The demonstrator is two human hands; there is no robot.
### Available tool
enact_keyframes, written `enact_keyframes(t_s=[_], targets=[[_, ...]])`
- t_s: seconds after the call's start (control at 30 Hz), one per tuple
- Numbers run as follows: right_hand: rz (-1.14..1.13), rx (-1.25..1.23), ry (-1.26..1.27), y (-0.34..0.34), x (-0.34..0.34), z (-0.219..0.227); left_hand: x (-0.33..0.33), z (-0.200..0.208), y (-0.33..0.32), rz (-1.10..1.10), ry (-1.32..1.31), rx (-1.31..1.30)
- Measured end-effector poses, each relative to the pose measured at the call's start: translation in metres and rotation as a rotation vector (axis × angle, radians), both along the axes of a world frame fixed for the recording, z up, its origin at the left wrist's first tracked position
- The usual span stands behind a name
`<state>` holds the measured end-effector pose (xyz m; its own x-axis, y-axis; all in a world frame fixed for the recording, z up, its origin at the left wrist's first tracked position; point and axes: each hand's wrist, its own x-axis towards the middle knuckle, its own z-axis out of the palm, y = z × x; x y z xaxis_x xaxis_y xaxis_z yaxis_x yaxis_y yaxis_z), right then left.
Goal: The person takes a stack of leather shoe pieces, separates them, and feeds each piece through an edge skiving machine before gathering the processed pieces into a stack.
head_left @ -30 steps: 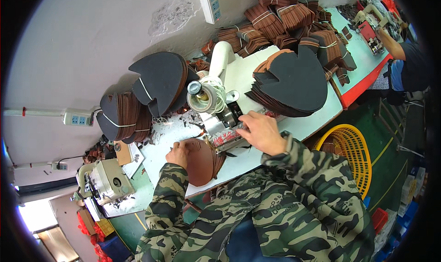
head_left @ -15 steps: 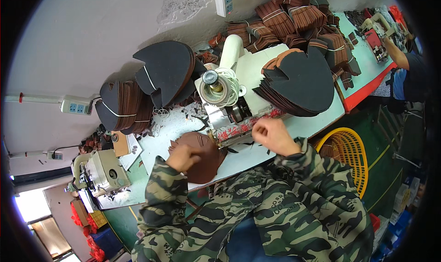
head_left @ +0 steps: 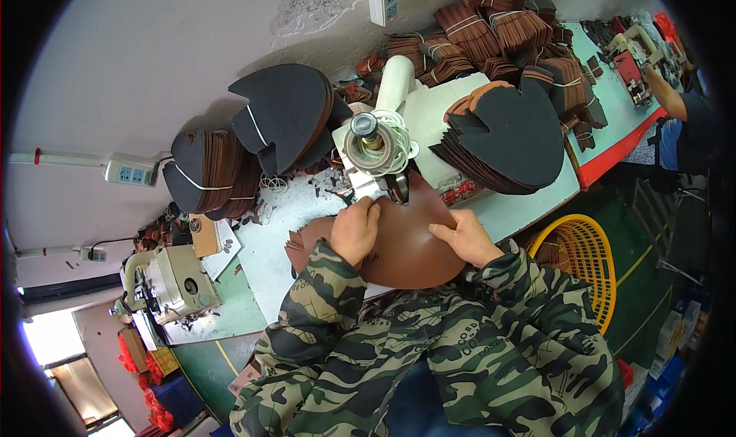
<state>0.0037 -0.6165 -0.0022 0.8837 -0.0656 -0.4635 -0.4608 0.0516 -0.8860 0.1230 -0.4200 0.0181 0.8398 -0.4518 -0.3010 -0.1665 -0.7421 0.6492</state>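
A large brown leather piece (head_left: pixel 418 257) with a rounded edge spans the space between my two hands, its far edge at the metal working parts (head_left: pixel 396 188) of a cream leather machine (head_left: pixel 395 84). My left hand (head_left: pixel 355 231) grips the piece's left side close to the machine, fingers curled over it. On the right, my right hand (head_left: pixel 465 238) pinches the leather with the thumb on top; the fingers underneath are hidden. More brown leather pieces (head_left: pixel 310 238) lie on the table left of my left hand, partly covered by my sleeve.
Dark cut pieces stand in a fanned stack (head_left: pixel 502 142) right of the machine and in tied bundles (head_left: pixel 284 119) on its left. Brown bundles (head_left: pixel 468 34) pile along the wall. A yellow basket (head_left: pixel 586 261) stands at the right. Another person's arm (head_left: pixel 665 92) reaches toward a second machine (head_left: pixel 632 65).
A brown leather piece now lies under the machine's working parts, held by both hands. My left hand has moved right and up from the brown pieces; my right hand, empty before, has lowered onto the leather.
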Motion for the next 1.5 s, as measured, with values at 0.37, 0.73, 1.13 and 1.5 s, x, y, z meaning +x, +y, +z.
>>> enact_keyframes(t_s=[0.37, 0.73, 1.13, 1.5], targets=[[-0.033, 0.233, 0.123, 0.005, -0.011, 0.023, 0.032, -0.004, -0.024, -0.091, 0.035, -0.003], [-0.48, -0.822, -0.843, -0.087, -0.013, 0.137, 0.052, -0.063, 0.104, -0.372, -0.185, 0.684], [-0.042, -1.262, -0.498, -0.08, -0.007, 0.085, 0.01, -0.06, 0.115, -0.195, -0.25, 0.623], [0.237, 0.273, 0.137, -0.018, -0.006, 0.006, 0.004, 0.032, 0.014, -0.228, 0.287, -0.121]])
